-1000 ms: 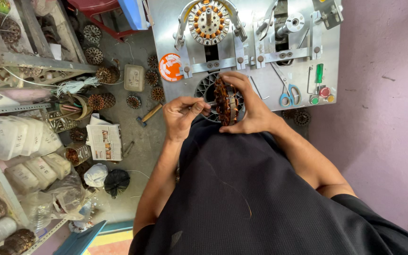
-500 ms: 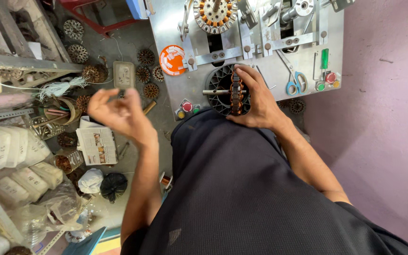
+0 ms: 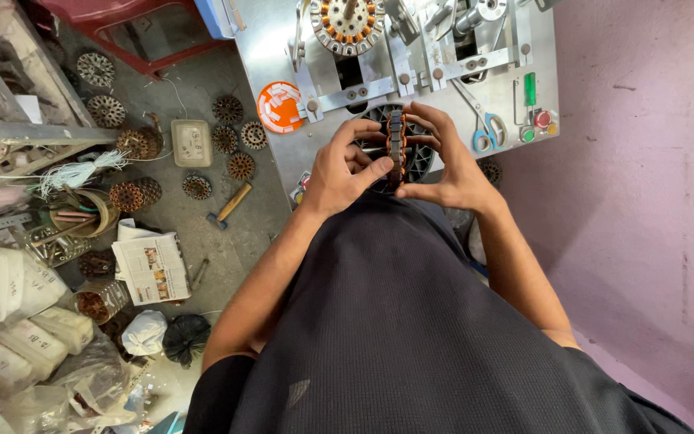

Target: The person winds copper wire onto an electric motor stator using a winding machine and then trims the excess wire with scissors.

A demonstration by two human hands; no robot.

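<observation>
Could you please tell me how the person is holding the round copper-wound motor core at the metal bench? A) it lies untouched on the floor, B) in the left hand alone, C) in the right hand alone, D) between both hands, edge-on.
D: the left hand and the right hand both clasp the wound core, which stands edge-on between them, in front of the metal bench.

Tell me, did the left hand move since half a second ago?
Yes. The left hand came back from over the floor, near the newspaper, to the wound coil ring at the metal bench.
</observation>
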